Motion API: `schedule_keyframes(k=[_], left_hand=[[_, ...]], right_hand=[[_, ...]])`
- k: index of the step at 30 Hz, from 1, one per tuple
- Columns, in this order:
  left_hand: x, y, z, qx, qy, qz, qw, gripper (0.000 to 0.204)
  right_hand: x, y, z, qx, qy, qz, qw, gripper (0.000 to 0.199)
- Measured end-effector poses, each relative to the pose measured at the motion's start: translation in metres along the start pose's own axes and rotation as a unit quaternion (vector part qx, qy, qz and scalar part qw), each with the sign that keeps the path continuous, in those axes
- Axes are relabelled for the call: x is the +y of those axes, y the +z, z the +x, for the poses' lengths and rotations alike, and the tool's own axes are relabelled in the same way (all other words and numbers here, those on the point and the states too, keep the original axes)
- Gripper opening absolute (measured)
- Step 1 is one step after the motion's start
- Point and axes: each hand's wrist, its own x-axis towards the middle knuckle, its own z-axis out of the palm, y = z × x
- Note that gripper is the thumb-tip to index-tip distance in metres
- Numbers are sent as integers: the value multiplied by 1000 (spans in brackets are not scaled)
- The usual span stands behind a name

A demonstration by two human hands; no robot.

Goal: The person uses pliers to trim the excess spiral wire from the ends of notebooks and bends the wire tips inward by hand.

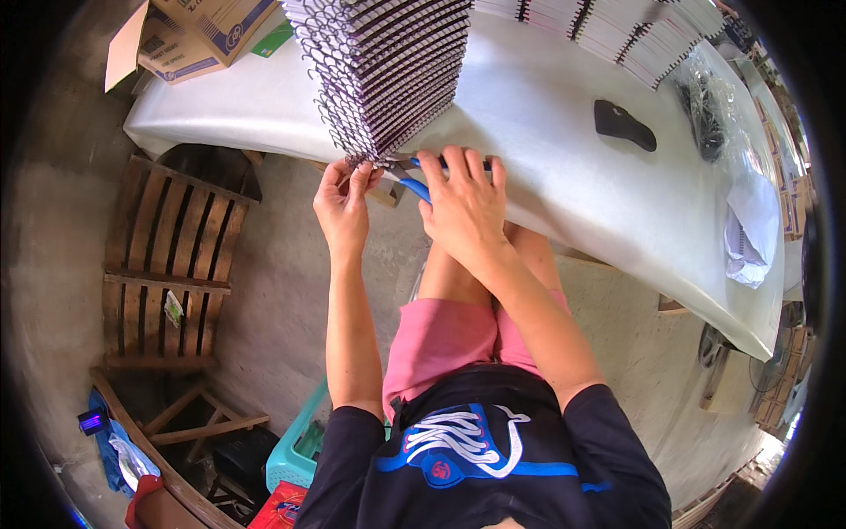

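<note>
A tall stack of spiral-bound notebooks point(405, 75) with black coils stands at the near edge of the white-covered table point(538, 115). At its lowest corner, my left hand point(344, 203) pinches the end of a black coil between thumb and fingers. My right hand point(465, 198) is wrapped over the blue handles of pliers point(414, 188), palm down. Their metal jaws point left and meet the coil end beside my left fingertips. The exact bite of the jaws is too small to make out.
More spiral-bound notebooks point(608, 35) lie along the far side. A black curved object point(624, 125), clear plastic wrapping point(705, 106) and a white bag point(751, 229) are on the right. An open cardboard box point(194, 40) sits far left. Below stand a slatted wooden chair point(167, 264) and a teal crate point(295, 445).
</note>
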Motion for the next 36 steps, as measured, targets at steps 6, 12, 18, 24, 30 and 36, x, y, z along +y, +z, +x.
schedule_keyframes(k=[6,12,18,24,30,36], left_hand=[[1,1,-1,2,-6,-6,1000,15],[0,2,-1,4,7,-9,1000,14],[-3,0,0,0,7,-15,1000,13],[-2,1,-1,-1,12,-8,1000,14],[0,2,-2,1,15,12,1000,16],[0,1,-6,-3,6,0,1000,15]], right_hand=[[3,2,4,-47,-7,58,997,33],[-2,-4,7,-83,20,58,995,29],[-2,-2,9,-53,17,64,996,26],[6,4,12,-50,-6,59,997,19],[5,-2,12,-103,17,58,993,15],[10,-9,7,24,4,26,999,31]])
